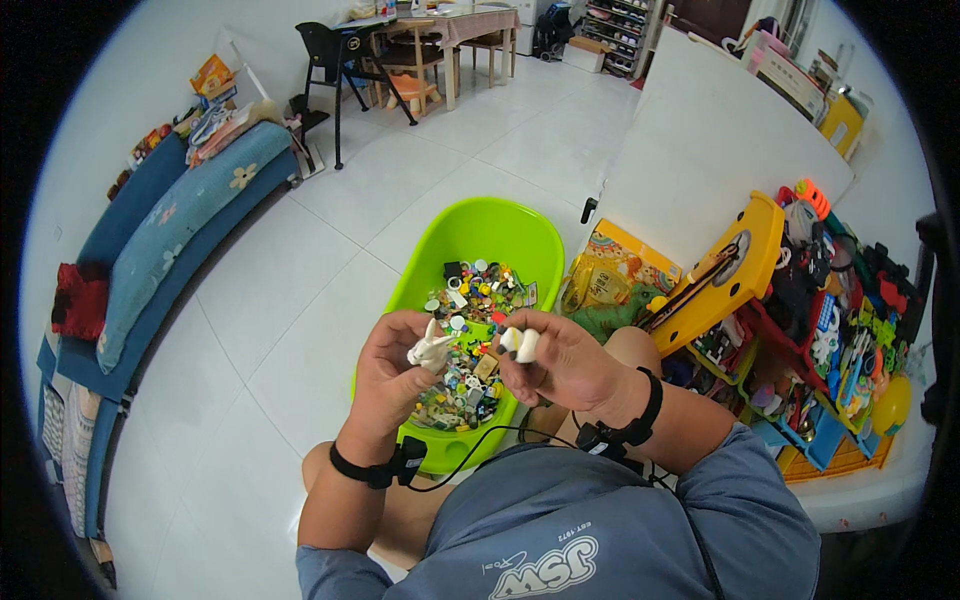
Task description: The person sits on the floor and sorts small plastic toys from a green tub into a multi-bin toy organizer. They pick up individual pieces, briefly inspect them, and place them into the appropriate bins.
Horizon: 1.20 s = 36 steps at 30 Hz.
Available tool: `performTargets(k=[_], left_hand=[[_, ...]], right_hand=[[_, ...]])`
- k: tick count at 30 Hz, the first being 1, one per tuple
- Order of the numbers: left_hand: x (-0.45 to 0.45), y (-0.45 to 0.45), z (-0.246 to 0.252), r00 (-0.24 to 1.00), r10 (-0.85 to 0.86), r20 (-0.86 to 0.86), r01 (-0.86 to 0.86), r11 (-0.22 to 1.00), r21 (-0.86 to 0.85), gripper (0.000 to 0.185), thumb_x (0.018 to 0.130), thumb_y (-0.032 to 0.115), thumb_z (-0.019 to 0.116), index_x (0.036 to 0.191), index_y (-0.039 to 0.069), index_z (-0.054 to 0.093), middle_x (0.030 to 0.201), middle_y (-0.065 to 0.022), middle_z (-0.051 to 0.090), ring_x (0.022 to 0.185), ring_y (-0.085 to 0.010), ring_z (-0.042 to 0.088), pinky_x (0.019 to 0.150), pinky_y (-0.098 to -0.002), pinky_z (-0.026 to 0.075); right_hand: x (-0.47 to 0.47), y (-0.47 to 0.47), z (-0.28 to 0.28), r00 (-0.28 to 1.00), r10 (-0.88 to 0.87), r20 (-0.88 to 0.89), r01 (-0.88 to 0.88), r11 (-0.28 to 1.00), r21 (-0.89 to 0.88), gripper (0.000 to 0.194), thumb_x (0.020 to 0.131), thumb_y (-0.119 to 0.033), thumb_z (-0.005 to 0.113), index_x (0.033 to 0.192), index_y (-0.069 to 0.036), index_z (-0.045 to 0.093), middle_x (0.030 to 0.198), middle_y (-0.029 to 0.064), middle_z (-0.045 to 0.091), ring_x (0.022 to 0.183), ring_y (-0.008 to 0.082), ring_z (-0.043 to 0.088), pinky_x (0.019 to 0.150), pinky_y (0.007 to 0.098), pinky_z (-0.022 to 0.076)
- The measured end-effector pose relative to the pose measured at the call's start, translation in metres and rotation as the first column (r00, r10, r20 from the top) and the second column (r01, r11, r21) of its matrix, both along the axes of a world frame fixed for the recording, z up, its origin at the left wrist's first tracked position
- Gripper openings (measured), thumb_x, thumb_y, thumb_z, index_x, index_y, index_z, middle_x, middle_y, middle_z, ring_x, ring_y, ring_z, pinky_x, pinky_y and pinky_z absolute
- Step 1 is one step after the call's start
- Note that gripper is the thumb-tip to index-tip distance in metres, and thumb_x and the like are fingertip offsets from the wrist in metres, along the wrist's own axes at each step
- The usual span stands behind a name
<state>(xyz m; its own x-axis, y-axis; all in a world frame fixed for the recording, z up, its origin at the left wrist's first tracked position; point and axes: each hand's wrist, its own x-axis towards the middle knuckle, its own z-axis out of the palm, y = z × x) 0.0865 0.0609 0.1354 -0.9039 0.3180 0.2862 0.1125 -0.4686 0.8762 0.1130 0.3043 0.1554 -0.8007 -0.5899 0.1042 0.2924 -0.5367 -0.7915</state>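
Note:
My left hand [397, 367] holds a white rabbit figurine [430, 351] with upright ears between thumb and fingers. In my right hand [562, 360] is a small white rounded toy figure [520, 345] with dark parts and a yellowish band. Both hands are raised over a bright green plastic tub [487, 225], the two figures apart from each other. Inside the tub lies a heap of small mixed toys and building bricks [480, 289], partly hidden by my hands.
A toy rack [757, 232] with filled bins stands at right, beside a green toy dinosaur [611, 319] and a yellow picture box [634, 251]. A blue sofa [202, 202] lines the left. A high chair [337, 67] and dining table [472, 26] stand beyond the tub. A cable runs between my wristbands.

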Motion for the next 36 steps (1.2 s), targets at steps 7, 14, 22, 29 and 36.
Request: performTargets(k=[7,14,22,29,36], left_hand=[[0.012,0.030,0.027,0.995,-0.044,-0.087,0.026,0.981,-0.193,0.050,0.081,0.026,0.082,0.118,0.002,0.057,0.112,-0.0096,0.065,0.101,-0.0199,0.062,0.088,-0.0336,0.050],[0.019,0.115,0.054,0.689,-0.394,-0.608,-0.075,0.796,-0.601,0.030,0.081,0.011,0.075,0.107,0.001,0.065,0.115,-0.0178,0.067,0.112,-0.0352,0.059,0.099,-0.0461,0.045],[0.017,0.174,0.036,0.680,-0.636,-0.365,0.188,0.632,-0.752,0.069,0.078,0.010,0.075,0.140,0.002,0.049,0.141,-0.0193,0.054,0.128,-0.0356,0.053,0.101,-0.0418,0.045],[-0.023,0.148,0.004,0.909,-0.384,-0.159,0.169,0.691,-0.703,0.058,0.098,0.028,0.059,0.147,0.003,0.041,0.142,-0.0141,0.053,0.128,-0.0253,0.051,0.103,-0.0384,0.043],[-0.072,0.108,-0.026,0.997,0.021,-0.072,-0.060,0.799,-0.598,0.047,0.104,0.030,0.051,0.147,0.009,0.046,0.135,-0.0087,0.057,0.119,-0.0198,0.056,0.095,-0.0337,0.045]], right_hand=[[0.021,0.024,0.002,0.986,-0.163,-0.024,0.165,0.979,0.119,0.031,0.099,-0.017,0.063,0.125,-0.005,0.052,0.097,0.0075,0.066,0.083,0.0137,0.066,0.065,0.0267,0.0535],[0.057,0.066,-0.014,0.993,-0.005,0.120,0.020,0.993,-0.116,0.054,0.097,-0.036,0.066,0.140,-0.013,0.043,0.104,0.0029,0.060,0.077,0.0189,0.068,0.052,0.0248,0.0510],[0.121,0.184,-0.078,0.905,-0.399,0.148,0.376,0.913,0.160,0.038,0.092,-0.018,0.069,0.126,-0.008,0.054,0.093,0.0030,0.064,0.072,0.0125,0.061,0.056,0.0220,0.0442],[0.261,0.367,-0.208,0.092,-0.868,0.488,0.801,0.355,0.482,0.027,0.096,-0.020,0.068,0.119,-0.010,0.061,0.100,0.0018,0.063,0.086,0.0175,0.064,0.067,0.0275,0.0500],[0.339,0.469,-0.294,-0.446,-0.833,0.327,0.696,-0.094,0.712,0.033,0.096,-0.022,0.068,0.124,-0.005,0.060,0.112,0.0116,0.061,0.089,0.0214,0.060,0.067,0.0328,0.0534]])
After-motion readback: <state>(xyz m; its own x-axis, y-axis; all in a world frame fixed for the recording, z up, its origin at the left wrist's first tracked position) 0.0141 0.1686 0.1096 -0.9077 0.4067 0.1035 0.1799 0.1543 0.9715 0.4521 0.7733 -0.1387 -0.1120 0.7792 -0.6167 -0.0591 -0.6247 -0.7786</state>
